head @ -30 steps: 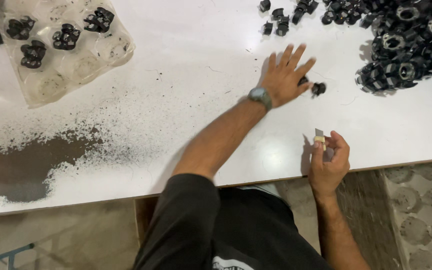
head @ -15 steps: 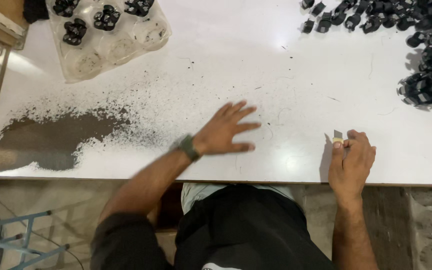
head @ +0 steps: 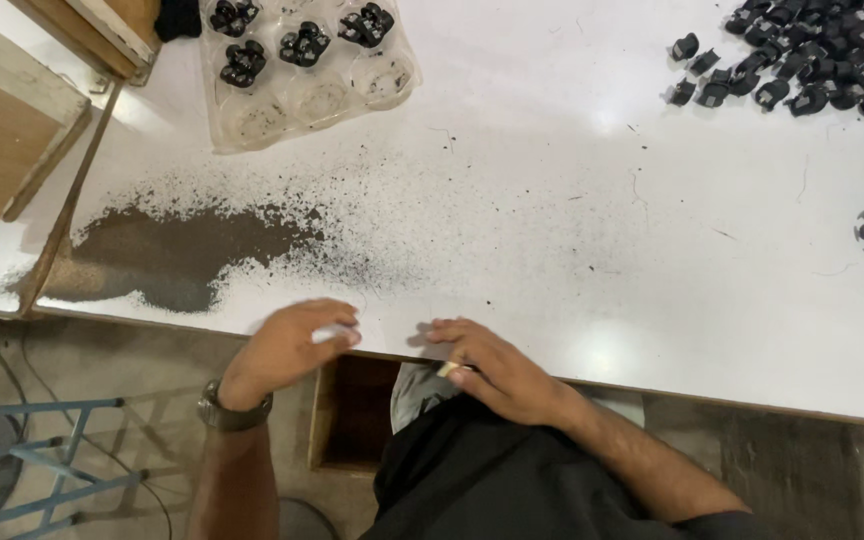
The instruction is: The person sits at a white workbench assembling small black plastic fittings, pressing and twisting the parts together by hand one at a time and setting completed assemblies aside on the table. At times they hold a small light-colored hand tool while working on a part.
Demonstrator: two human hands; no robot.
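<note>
Both hands have slid in to the counter [head: 552, 200] edge: left hand [head: 292, 350] cupped, seemingly empty; right hand [head: 497, 370] pinching a small pale piece [head: 445, 369]. Tray [head: 307, 60] half filled, black parts [head: 802, 60] still heaped.

White table [head: 572, 180], glare patches; wooden boards [head: 2, 150] left; perhaps concrete floor [head: 812, 460].

Dark wristwatch [head: 233, 411], black clothing [head: 512, 480]

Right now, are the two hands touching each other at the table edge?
Apart. The head view shows a strip of white table between the left hand and the right hand.
</note>
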